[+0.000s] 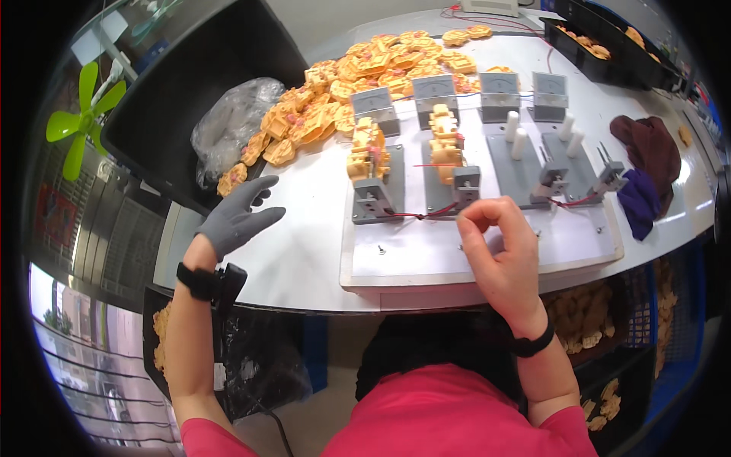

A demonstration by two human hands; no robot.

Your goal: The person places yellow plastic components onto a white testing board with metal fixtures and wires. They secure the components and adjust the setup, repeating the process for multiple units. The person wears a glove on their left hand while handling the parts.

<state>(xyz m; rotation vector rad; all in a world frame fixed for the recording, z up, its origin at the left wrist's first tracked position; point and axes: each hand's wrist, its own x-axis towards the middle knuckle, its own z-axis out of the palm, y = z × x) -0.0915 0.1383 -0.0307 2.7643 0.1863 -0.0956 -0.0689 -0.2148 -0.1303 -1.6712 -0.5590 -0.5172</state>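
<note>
My left hand, in a grey glove, is open over the white table, its fingers reaching toward the near end of a heap of tan plastic housings. My bare right hand is closed in a pinch just in front of the second grey test fixture; whether anything small sits between the fingertips cannot be made out. One tan housing stands on that fixture, with a thin red wire across it. Another housing stands on the fixture to its left. Panel meters stand behind the fixtures.
Two more fixtures to the right carry white pegs and no housings. Beyond them lies a dark brown and purple cloth. A black bin with clear plastic bags stands at left, near a green fan. A black tray holds parts at far right.
</note>
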